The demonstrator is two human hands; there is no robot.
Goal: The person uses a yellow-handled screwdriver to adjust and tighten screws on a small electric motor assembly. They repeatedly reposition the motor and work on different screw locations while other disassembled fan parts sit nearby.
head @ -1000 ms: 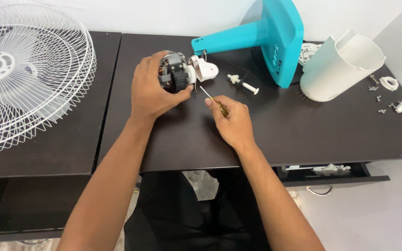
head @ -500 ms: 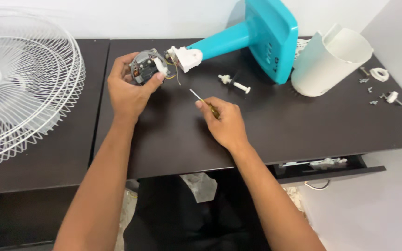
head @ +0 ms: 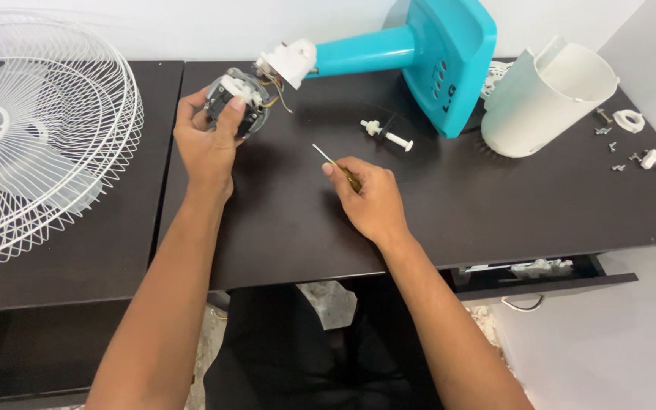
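My left hand was closed around the fan motor, fingers wrapped over its top and thumb along its side, lifting it just above the dark desk. Thin wires ran from the motor to the white neck joint at about one o'clock from it, where the teal fan stand lay tipped on its side. My right hand rested on the desk, fingers pinched shut on a small screwdriver whose thin shaft pointed toward ten o'clock, its tip apart from the motor.

Between my two hands I saw bare desk, and more of it from my right hand out toward the front edge at six o'clock. A white plastic pin lay at one o'clock from the right hand, near the stand's base. The white motor housing lay further right, with loose screws and small parts near the desk's right edge. The white wire fan guard covered the neighbouring desk at nine o'clock. An open drawer jutted out under the front edge.
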